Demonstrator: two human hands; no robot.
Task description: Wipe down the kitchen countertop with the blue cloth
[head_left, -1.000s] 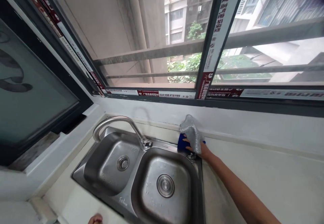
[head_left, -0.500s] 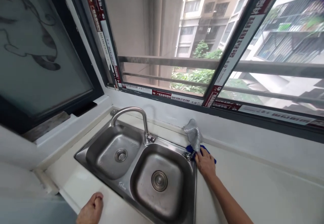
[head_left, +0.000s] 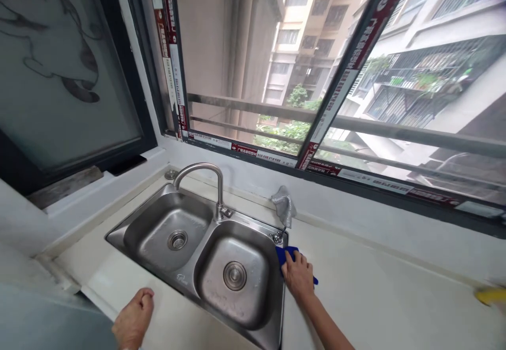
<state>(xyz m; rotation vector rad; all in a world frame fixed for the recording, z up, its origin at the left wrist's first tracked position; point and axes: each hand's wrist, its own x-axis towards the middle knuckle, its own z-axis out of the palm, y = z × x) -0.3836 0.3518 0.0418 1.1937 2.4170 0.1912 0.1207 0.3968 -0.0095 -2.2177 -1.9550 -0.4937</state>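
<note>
My right hand (head_left: 298, 276) presses a blue cloth (head_left: 293, 250) onto the right rim of the double-bowl steel sink (head_left: 185, 282) and the counter beside it. The fingers are bent over the cloth, which shows on both sides of them. Just behind that hand, a grey cloth (head_left: 283, 206) is draped over something at the sink's back right corner, next to a small chrome fitting (head_left: 278, 237). My left hand (head_left: 134, 318) is closed in a fist over the front counter, left of the sink, with nothing visible in it.
A curved faucet (head_left: 220, 186) rises between the bowls. Pale counter (head_left: 375, 281) extends right, with a yellow object (head_left: 490, 295) at its far edge. Behind stands a dark window frame (head_left: 256, 155); a frosted panel (head_left: 51, 97) is at the left. A dark flat object (head_left: 126, 165) lies on the left ledge.
My right hand has moved the blue cloth toward me along the sink's right rim, away from the grey cloth. My left hand stays a fist. The view has turned slightly right.
</note>
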